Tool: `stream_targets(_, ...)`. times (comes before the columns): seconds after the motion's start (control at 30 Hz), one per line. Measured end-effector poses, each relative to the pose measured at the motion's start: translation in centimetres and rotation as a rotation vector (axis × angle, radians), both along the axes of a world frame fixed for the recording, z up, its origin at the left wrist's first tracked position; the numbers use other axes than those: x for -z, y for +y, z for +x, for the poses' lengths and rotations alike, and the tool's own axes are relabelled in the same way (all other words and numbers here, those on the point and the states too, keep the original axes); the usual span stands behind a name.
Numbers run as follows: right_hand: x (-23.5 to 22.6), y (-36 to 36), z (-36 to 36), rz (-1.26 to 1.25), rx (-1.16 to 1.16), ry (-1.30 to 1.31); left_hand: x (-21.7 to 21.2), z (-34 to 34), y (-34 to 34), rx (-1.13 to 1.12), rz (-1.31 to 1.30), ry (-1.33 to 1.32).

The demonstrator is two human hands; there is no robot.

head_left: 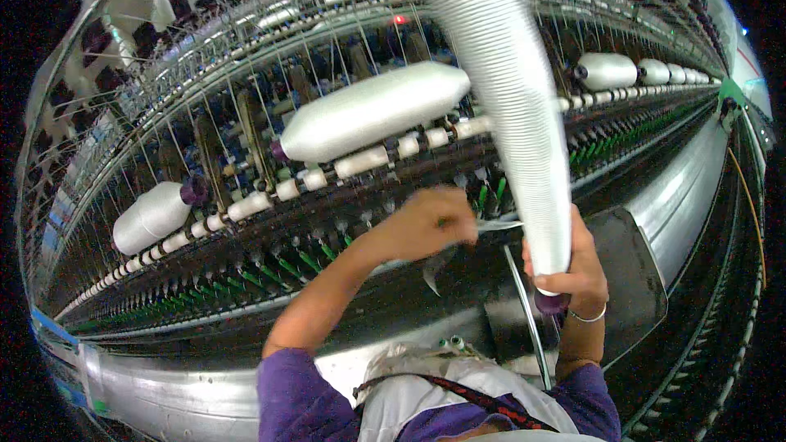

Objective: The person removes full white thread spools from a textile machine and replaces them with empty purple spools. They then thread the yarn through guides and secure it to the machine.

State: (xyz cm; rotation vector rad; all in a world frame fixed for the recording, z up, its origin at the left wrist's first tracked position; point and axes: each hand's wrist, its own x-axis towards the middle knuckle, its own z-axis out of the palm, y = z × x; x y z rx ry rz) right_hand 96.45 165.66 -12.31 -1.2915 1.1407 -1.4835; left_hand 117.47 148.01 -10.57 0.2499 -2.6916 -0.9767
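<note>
My right hand (584,268) grips the lower end of a long white yarn bobbin (524,106), just above its purple tube end (552,303). The bobbin stands nearly upright, tilted with its top to the left, and its upper part is blurred. White yarn strands (498,226) stretch from the bobbin's side to my left hand (435,221), which is closed on them in a slightly blurred fist. Behind my hands, another full white bobbin (372,110) lies on the machine's row of white rollers (360,164).
A smaller bobbin (154,217) sits at the left of the spinning machine, and several more (607,71) line the right. Green spindles (286,266) run below the rollers. A dark panel (626,278) and a metal bar (528,319) are near my right arm. A red light (399,20) glows behind.
</note>
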Motion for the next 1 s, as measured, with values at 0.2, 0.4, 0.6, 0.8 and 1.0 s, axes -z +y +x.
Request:
stream_targets(0.2, 6.0, -4.0, -1.5, -0.216, 0.22, 0.652, 13.0, -0.2, 4.4, 0.159, 1.552, 0.742)
stream_targets(0.4, 8.7, -7.9, -6.9, -0.195, 0.447, 0.786, 30.1, 12.2, 9.5, -0.433, 1.129, -0.743)
stream_targets(0.6, 9.0, -19.8, -13.2, -0.406, 0.369, 0.831, 34.4, 15.3, 15.1, -0.594, 1.634, -0.72)
stream_targets(0.8, 5.4, -28.8, -13.5, -0.314, 0.267, 0.84, 26.6, 12.6, 5.4, 0.202, 0.619, -1.146)
stream_targets(1.0, 4.6, -23.8, -11.8, -0.505, 0.306, 0.831, 18.1, 1.3, -5.9, -0.386, 1.072, 0.913)
